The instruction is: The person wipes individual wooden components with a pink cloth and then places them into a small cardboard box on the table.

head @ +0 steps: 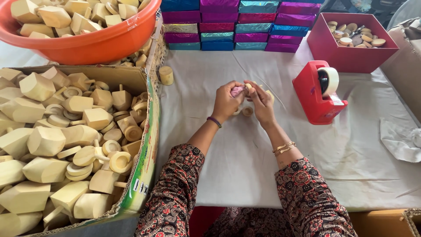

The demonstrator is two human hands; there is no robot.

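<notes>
From the head view, both hands meet over the middle of the bench (351, 153), which is covered in a white cloth. The left hand (226, 102) has its fingers curled tight round a scrap of pink cloth (237, 91), and the right hand (262, 102) pinches a small wooden top (250, 87) against it, fingers closed on the stem. Held that high and close, the piece sits where the eyes can follow it, I'd say. One loose wooden part (247, 111) lies on the cloth just under the wrists, and one short wooden cylinder (166, 75) stands near the carton's corner.

To the left an open carton (140, 145) is heaped with unpainted tops, too many to count, within easy reach of the left arm. Above it an orange tub (101, 44) holds more. One red tape dispenser (319, 92) stands to the right of the hands, and behind it one red box (351, 59) holds small wooden discs. Foil-wrapped boxes (237, 24) are stacked along the far edge in four columns, several rows deep.
</notes>
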